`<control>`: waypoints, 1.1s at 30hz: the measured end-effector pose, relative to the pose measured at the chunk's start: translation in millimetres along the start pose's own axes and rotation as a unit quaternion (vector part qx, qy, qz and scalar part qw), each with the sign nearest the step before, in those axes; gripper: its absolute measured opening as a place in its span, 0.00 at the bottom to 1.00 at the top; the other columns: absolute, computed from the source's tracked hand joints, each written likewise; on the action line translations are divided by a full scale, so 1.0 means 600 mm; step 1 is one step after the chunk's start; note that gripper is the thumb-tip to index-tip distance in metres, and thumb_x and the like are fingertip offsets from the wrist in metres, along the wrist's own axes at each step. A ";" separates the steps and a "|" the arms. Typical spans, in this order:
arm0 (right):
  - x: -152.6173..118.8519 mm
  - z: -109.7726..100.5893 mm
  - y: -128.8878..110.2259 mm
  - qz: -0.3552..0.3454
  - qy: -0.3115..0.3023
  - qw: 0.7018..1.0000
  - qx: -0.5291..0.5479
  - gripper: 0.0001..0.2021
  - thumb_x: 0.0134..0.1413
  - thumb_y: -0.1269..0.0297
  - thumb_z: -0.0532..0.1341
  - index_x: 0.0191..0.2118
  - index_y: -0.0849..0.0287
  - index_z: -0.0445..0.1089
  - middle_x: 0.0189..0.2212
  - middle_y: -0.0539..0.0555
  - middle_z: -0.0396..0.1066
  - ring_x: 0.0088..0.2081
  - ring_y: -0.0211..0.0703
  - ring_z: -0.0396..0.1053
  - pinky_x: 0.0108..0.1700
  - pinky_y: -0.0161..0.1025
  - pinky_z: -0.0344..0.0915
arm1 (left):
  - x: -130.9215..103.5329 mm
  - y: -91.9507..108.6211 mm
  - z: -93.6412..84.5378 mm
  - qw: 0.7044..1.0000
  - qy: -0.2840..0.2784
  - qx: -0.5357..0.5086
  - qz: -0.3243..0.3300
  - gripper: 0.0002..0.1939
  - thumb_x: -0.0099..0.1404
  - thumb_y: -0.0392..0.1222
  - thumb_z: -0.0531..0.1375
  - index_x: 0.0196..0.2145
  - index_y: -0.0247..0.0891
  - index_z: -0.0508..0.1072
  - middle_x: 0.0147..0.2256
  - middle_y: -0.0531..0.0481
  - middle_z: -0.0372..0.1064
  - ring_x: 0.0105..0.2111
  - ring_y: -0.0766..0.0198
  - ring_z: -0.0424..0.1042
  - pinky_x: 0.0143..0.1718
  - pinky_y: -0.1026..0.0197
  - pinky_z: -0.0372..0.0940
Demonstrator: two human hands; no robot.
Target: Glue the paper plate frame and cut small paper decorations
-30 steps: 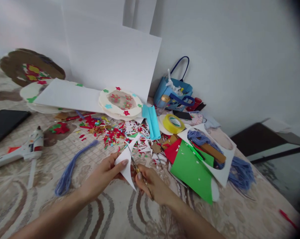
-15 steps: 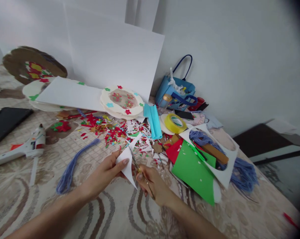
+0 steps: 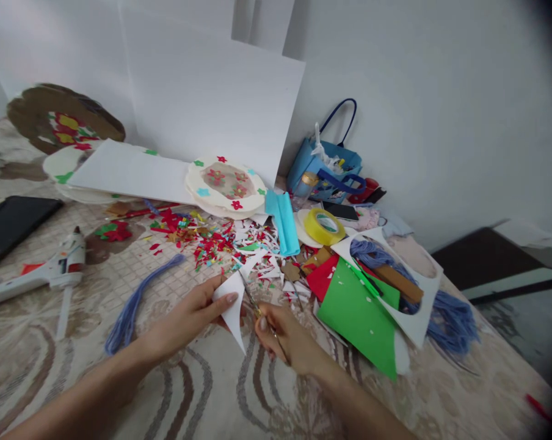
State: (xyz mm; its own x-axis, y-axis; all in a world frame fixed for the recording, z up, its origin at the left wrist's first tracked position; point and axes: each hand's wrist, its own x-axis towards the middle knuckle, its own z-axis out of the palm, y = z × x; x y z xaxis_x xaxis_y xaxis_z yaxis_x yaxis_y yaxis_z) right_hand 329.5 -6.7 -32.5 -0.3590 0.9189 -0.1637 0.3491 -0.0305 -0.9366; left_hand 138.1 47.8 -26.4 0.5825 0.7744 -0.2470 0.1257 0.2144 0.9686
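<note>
My left hand pinches a white piece of paper between thumb and fingers; its lower end tapers to a point. My right hand is closed around a pair of scissors, whose blades point up and to the left at the paper's right edge. A narrow white strip lies just above the blade tips; whether it is still joined to the paper I cannot tell. Beyond both hands spreads a heap of red, white, yellow and green paper scraps.
On the left are a glue gun, a black phone-like device and a bundle of blue yarn. Green sheet, yellow tape roll and more yarn lie right. A flower-decorated disc and blue bag stand behind.
The white paper has turned slightly in my left hand, its lower tip shifting left. My right hand with the scissors has moved a little to the right.
</note>
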 end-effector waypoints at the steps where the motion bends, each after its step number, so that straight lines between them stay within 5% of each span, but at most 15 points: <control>1: -0.001 -0.001 -0.002 -0.007 -0.002 1.000 -0.007 0.26 0.55 0.36 0.46 0.24 0.57 0.53 0.16 0.44 0.52 0.18 0.32 0.50 0.20 0.32 0.48 | 0.000 -0.002 -0.002 1.000 -0.003 0.021 -0.001 0.17 0.62 0.54 0.55 0.39 0.37 0.63 0.29 0.51 0.66 0.29 0.62 0.66 0.29 0.61 0.62; 10: -0.003 -0.001 -0.007 -0.013 0.000 0.999 -0.042 0.27 0.56 0.37 0.44 0.24 0.58 0.53 0.16 0.45 0.53 0.19 0.32 0.52 0.22 0.32 0.50 | 0.002 -0.007 -0.011 0.990 -0.026 0.130 0.043 0.17 0.65 0.54 0.51 0.39 0.36 0.63 0.30 0.50 0.66 0.31 0.62 0.65 0.31 0.61 0.61; 18: 0.001 0.008 0.008 0.026 0.015 0.999 0.020 0.26 0.52 0.35 0.49 0.24 0.57 0.53 0.14 0.43 0.51 0.15 0.31 0.50 0.18 0.31 0.49 | 0.002 0.001 -0.012 0.996 -0.038 0.072 0.021 0.16 0.63 0.53 0.53 0.38 0.37 0.64 0.28 0.52 0.64 0.26 0.65 0.62 0.26 0.64 0.58; 33: -0.005 -0.002 -0.012 -0.036 -0.034 0.998 -0.025 0.22 0.61 0.43 0.43 0.30 0.58 0.55 0.22 0.45 0.52 0.23 0.34 0.49 0.26 0.33 0.50 | 0.002 0.010 -0.003 0.999 -0.035 -0.006 0.008 0.15 0.61 0.53 0.55 0.34 0.37 0.66 0.29 0.50 0.67 0.28 0.64 0.65 0.29 0.62 0.61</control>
State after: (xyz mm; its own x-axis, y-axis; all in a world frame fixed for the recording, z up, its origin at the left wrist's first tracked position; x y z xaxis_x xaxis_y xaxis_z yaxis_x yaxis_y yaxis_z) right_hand 329.1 -8.5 -24.9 -0.4428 0.8888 -0.1185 0.3614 0.0560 -0.9307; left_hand 138.0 50.9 -21.1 0.6388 0.7345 -0.2291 0.1071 0.2100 0.9718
